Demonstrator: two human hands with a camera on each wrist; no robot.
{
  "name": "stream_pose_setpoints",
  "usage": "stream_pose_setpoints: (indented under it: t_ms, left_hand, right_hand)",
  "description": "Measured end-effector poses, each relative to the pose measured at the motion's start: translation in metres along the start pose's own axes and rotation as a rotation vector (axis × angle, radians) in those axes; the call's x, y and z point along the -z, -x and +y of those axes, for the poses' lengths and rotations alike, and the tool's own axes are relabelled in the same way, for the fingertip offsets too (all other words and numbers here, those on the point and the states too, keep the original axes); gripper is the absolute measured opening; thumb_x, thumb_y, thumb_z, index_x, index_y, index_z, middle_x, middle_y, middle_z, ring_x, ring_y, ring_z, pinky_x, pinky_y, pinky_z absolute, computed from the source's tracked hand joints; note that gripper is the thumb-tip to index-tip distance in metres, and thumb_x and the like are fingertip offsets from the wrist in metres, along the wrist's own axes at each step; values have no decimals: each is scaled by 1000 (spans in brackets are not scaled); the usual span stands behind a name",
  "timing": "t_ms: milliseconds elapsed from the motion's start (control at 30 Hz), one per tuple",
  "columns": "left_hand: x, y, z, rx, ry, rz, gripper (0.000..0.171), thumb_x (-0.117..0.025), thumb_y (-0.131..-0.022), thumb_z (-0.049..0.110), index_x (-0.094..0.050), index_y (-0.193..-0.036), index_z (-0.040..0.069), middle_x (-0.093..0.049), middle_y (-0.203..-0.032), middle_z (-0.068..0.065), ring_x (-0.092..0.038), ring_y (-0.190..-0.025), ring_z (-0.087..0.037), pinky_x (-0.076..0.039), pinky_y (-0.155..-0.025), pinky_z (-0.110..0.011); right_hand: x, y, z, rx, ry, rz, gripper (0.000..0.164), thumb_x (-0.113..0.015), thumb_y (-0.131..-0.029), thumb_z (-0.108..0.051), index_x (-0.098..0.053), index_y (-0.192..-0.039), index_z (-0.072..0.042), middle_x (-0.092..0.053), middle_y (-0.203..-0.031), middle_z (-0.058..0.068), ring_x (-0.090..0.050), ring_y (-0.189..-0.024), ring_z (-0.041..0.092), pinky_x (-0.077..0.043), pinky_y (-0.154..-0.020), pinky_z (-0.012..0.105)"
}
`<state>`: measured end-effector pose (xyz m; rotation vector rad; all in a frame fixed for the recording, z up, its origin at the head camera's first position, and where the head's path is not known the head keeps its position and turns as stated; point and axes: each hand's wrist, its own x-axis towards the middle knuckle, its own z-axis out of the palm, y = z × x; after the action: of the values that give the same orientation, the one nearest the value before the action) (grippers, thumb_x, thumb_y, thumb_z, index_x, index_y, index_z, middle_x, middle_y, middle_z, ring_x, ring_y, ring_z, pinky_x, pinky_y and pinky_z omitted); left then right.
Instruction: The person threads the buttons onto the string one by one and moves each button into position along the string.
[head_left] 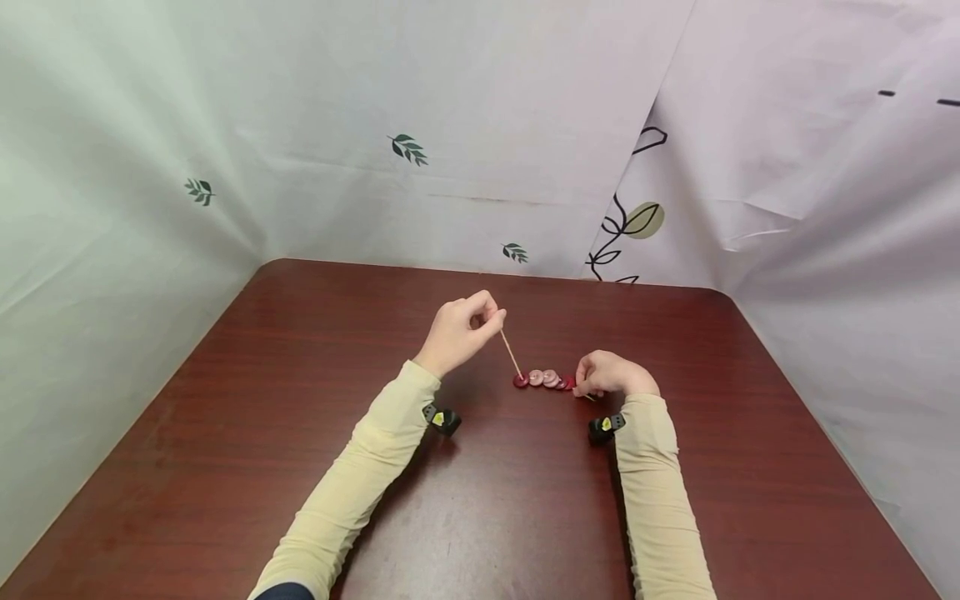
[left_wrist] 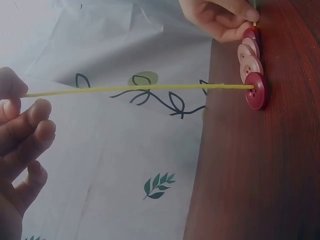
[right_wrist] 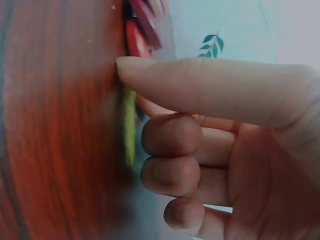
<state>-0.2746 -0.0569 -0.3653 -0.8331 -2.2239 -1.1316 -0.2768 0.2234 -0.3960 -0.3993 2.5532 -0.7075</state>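
Note:
A row of red and pink buttons is threaded on a yellow string and lies on the table. My left hand pinches one end of the string between thumb and finger. From there the string runs taut, slanting down to the dark red button at the row's left end. At the row's other end my right hand pinches the string close beside a red button. A short yellow tail sticks out past those fingers, blurred in the right wrist view. The thumb partly hides the pinch point.
The dark reddish-brown wooden table has rounded far corners. Pale cloth with leaf prints hangs behind it and at both sides. Black wrist cameras sit under both cream sleeves.

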Motion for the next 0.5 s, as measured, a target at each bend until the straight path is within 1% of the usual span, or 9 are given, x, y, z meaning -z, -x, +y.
stream_pose_setpoints:
  t_ms: [67, 233, 367, 500]
  left_hand:
    - [0, 0, 0, -4, 1, 3, 18, -63, -90, 15, -53, -75, 13, -52, -62, 2, -47, -59, -9, -37, -58, -20]
    - [1, -1, 0, -7, 3, 1, 18, -63, -90, 15, -53, -75, 13, -51, -62, 2, -47, -59, -9, -37, -58, -21]
    - [5, -1, -1, 3, -1, -18, 18, -62, -91, 16, -53, -75, 13, -52, -62, 2, -47, -59, -8, -37, -58, -20]
    - [15, -3, -5, 39, 15, -57, 18, -62, -91, 16, -54, -75, 13, -53, -62, 2, -48, -58, -9, -37, -58, -21]
  right_hand:
    - [-1, -1, 0, -9, 6, -7, 12, -68, -82, -7, -61, -73, -4, -52, -58, -4, -46, -53, 9, -40, -53, 23]
    - [-2, -2, -1, 7, 1, -16, 11, -65, -82, -4, -61, -72, -3, -50, -57, -6, -46, -53, 8, -39, -54, 23]
    - [-1, 0, -1, 50, 7, -21, 11, -64, -81, -3, -59, -72, -4, -48, -57, -6, -46, -54, 8, -38, -56, 23]
    - [1, 2, -3, 128, 38, 11, 9, -62, -82, -4, -59, -74, -4, -49, -61, -5, -45, -58, 9, -38, -59, 24]
